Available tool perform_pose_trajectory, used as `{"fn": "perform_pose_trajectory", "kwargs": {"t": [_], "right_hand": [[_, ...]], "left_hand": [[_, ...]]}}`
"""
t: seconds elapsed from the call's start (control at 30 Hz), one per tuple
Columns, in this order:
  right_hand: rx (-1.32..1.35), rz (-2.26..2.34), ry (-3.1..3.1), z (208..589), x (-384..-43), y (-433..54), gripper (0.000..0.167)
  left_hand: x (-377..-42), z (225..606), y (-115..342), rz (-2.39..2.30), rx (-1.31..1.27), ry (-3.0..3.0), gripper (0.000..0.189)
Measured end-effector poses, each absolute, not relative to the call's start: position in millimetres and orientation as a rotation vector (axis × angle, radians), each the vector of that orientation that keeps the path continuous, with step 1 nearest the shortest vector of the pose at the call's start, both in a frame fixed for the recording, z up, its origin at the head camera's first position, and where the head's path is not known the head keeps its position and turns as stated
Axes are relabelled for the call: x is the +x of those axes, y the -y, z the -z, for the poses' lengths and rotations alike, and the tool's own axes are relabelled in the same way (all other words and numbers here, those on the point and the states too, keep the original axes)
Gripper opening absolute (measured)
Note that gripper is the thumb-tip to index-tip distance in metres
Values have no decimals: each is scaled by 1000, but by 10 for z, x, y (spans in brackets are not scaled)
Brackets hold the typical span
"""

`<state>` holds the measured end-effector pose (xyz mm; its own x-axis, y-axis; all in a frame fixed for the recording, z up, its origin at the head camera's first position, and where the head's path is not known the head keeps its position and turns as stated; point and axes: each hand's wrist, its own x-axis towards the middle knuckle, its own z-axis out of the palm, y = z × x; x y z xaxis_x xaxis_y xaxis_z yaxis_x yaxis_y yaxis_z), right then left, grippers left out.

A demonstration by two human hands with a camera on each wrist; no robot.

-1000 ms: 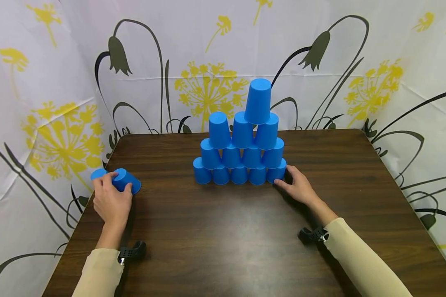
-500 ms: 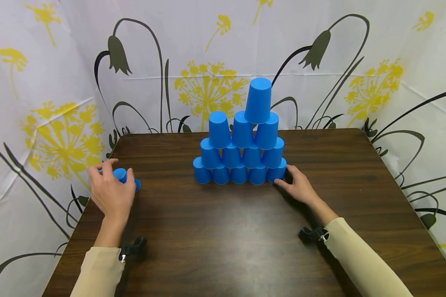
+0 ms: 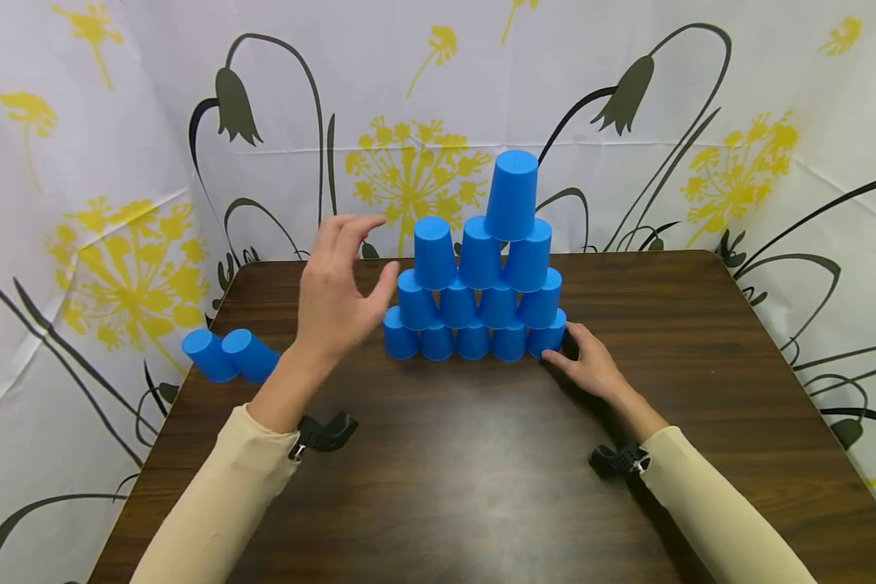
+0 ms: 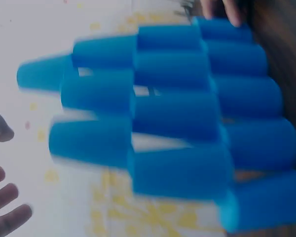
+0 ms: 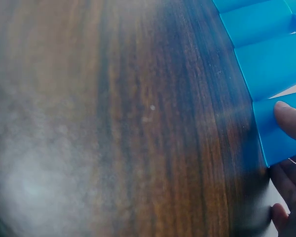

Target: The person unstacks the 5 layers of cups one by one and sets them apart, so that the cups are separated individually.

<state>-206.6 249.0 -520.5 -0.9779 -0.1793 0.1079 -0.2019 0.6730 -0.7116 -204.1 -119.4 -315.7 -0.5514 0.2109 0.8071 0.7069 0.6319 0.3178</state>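
Note:
Upside-down blue plastic cups form a stepped pyramid: several in each of the two lower rows, three in the third. One top cup (image 3: 513,195) straddles the middle and right cups of that third row. My right hand (image 3: 591,365) holds the bottom row's right end cup (image 3: 547,334), thumb on its front and fingers at its far side, as the right wrist view also shows. Raised at the pyramid's left side, my left hand (image 3: 339,288) is empty, thumb and fingers spread apart. In the left wrist view its fingers stand off from the third row's left cup (image 4: 91,140).
Two more blue cups, one (image 3: 210,357) beside another (image 3: 251,355), stand upside down near the left edge of the dark wooden table (image 3: 438,478). A white curtain (image 3: 277,186) with a flower print hangs behind the table and along its sides.
My left hand has let go of the cup at the left, risen and moved right to the pyramid without a cup. My right hand stays on the end cup.

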Motion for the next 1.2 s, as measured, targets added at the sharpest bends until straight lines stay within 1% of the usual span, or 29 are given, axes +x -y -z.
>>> {"fn": "perform_pose_trajectory", "kwargs": {"t": [0.13, 0.3, 0.43, 0.57, 0.97, 1.07, 1.2], "right_hand": [[328, -1225, 2842, 5205, -2061, -2492, 64], [330, -1237, 2840, 5213, -2048, -2472, 64], [335, -1241, 2841, 5216, -2044, -2457, 64], [331, -1238, 2835, 5205, -2046, -2462, 64], [307, -1223, 2839, 5188, -2055, -2507, 64], [314, -1225, 2833, 5189, -2065, -2504, 64], [315, -1233, 2834, 5186, -2071, -2493, 64]], "left_hand": [[-2192, 2945, 779, 852, -843, 2071, 49], [-2354, 2798, 369, 934, -938, 2163, 62], [-2443, 2767, 151, 962, -965, 2221, 67], [-2483, 2773, 30, 958, -965, 2253, 66], [-2508, 2817, 72, 1064, -962, 2214, 59], [-2432, 2785, 201, 1071, -967, 2156, 57], [-2242, 2802, 555, 1026, -967, 2050, 57]]}}
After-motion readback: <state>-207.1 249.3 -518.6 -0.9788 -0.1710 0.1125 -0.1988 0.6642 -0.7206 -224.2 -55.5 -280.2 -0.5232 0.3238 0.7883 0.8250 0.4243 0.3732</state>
